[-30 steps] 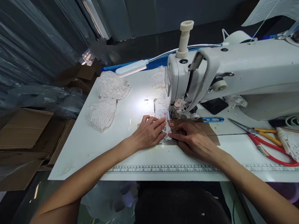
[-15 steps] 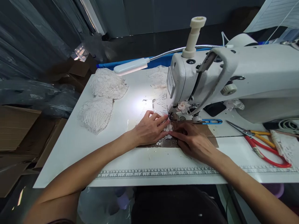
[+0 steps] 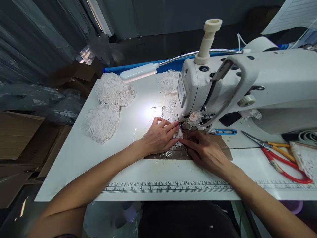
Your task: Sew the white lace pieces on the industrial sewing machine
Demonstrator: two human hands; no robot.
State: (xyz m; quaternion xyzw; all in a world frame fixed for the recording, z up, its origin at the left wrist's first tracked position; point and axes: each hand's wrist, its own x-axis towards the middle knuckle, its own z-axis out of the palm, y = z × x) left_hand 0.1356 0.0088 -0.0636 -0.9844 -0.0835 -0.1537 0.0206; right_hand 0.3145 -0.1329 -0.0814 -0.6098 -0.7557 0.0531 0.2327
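Observation:
White lace [image 3: 180, 133] lies under the needle area of a white sewing machine [image 3: 189, 89], on a brown plate [image 3: 220, 145]. On its left side, my left hand [image 3: 160, 136] lies flat with fingers stretched out, fingertips close to the presser foot. From the right, my right hand [image 3: 204, 148] is at the lace's near edge, its index finger extended onto it and the other fingers curled. The right fingertips are partly hidden, but they seem closed on the lace edge. More lace [image 3: 170, 107] spreads behind the left hand.
Two lace bundles [image 3: 115, 89] lie at the table's left. A white lamp [image 3: 138, 72] hangs over the back. Blue thread snips [image 3: 226, 132] and red-handled scissors [image 3: 284, 165] are to the right. A ruler strip [image 3: 168, 187] runs along the front edge; cardboard boxes [image 3: 19, 132] stand left.
Both hands stay at almost the same spot on the lace. The camera view has shifted slightly, so the machine and scissors appear a little farther right.

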